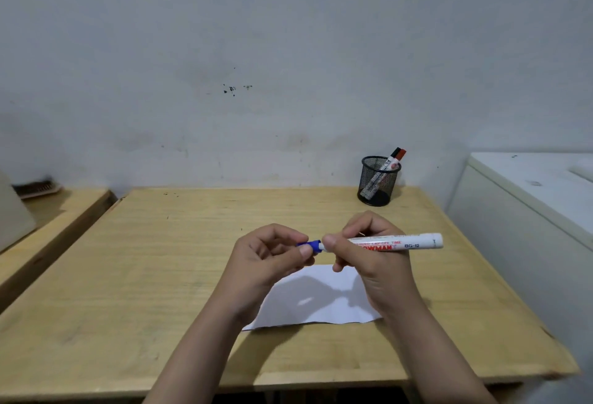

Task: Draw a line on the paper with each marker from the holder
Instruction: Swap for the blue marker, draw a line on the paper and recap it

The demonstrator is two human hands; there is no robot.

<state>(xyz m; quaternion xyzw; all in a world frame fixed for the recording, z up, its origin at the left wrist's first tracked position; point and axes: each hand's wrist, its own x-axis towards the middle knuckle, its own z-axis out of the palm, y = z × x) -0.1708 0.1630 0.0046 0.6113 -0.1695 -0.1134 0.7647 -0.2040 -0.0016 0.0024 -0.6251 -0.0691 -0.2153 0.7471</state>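
Note:
I hold a white marker (404, 242) level above the table, its barrel pointing right. My right hand (373, 252) grips the barrel near the cap end. My left hand (269, 256) pinches its blue cap (313, 245), which sits on or at the marker's tip. Below the hands lies a white sheet of paper (324, 304), partly hidden by my wrists; no line shows on its visible part. At the back right stands a black mesh holder (378, 180) with two markers (393, 159), one black-capped and one red-capped.
The wooden table (160, 275) ends at a grey wall behind. A white cabinet (529, 204) stands close on the right. A second wooden surface (54, 211) lies lower on the left with a small brush at its back.

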